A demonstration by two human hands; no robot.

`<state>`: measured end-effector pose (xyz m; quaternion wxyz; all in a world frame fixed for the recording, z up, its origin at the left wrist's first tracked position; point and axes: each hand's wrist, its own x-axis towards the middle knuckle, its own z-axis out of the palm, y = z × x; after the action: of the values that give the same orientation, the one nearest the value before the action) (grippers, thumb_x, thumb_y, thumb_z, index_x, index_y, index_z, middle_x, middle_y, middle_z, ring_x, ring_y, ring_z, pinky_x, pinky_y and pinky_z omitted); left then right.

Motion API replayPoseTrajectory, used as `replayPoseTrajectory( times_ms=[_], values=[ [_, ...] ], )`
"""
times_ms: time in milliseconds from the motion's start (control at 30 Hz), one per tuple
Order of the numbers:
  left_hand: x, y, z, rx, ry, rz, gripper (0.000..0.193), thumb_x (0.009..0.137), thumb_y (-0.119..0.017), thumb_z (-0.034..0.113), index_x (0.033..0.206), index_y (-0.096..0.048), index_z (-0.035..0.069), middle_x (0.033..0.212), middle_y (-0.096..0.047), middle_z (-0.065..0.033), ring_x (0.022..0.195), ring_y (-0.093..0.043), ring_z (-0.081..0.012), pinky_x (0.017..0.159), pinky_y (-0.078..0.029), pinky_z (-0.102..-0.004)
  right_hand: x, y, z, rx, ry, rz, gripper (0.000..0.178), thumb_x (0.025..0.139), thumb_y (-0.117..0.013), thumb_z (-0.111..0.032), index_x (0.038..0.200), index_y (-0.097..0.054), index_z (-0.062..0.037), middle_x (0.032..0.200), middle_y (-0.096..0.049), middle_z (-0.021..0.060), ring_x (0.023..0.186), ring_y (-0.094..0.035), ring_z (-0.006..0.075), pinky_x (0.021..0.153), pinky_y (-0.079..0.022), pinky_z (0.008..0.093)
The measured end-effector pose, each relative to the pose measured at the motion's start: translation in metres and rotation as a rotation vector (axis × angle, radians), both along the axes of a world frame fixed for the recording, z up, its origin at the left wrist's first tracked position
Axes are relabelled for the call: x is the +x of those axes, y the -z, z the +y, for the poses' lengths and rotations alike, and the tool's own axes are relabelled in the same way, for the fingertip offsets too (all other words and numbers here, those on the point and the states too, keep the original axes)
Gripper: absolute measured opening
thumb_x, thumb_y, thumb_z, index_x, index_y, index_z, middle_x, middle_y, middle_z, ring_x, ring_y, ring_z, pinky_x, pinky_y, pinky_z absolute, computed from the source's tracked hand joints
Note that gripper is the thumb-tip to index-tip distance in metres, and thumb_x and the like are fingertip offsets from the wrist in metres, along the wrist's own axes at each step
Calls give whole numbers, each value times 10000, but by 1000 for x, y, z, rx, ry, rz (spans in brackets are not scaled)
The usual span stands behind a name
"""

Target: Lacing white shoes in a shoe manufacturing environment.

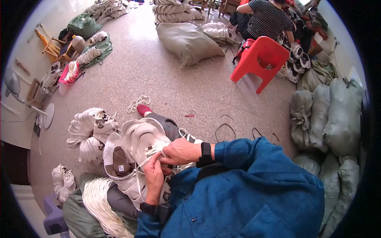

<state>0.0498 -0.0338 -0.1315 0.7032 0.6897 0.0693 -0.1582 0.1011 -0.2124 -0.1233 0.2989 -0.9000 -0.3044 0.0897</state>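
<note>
White shoe uppers (139, 131) lie stacked across my lap, with a flat white shoelace (138, 181) running through the eyelets of one. My left hand (153, 174) is closed, thumb and fingers pinched on the lace beside the eyelets. Reaching in from the right, my right hand (181, 152) is closed over the same spot, its fingertips meeting the left ones at the lace. The lace's exact path between the fingers is hidden. Beside the stack, another upper (113, 148) shows its dark lining and a small white label.
A thick bundle of white laces (97, 198) hangs over my left leg. More uppers (93, 127) stand on the floor at left. A red plastic chair (264, 59) stands ahead near a person in a striped shirt (270, 18). Full sacks (343, 115) line the right wall.
</note>
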Motion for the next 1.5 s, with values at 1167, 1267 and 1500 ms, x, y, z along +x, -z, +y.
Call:
replayPoseTrajectory(
  times_ms=[1167,1267,1500],
  values=[
    [7,-38,31,904,62,-769,225,789,-712,102,996,-635,57,907,-587,-112,883,-576,-310,775,-449,-414,29,-3,6,241,-65,-262,178,789,-666,-83,952,-595,-65,1020,-580,113,1013,-554,316,874,-435,446],
    [22,-35,22,955,108,-796,229,779,-710,122,988,-638,64,941,-588,-100,915,-571,-305,804,-440,-418,30,-1,4,205,-106,-178,162,795,-643,-74,946,-585,-64,967,-593,110,944,-580,309,831,-438,437],
    [38,-20,15,1062,202,-874,186,791,-680,112,967,-630,76,950,-589,-86,957,-564,-284,838,-423,-422,20,-7,5,420,-31,-99,101,850,-596,-61,948,-584,-39,865,-615,141,785,-629,300,652,-497,397]
  ],
)
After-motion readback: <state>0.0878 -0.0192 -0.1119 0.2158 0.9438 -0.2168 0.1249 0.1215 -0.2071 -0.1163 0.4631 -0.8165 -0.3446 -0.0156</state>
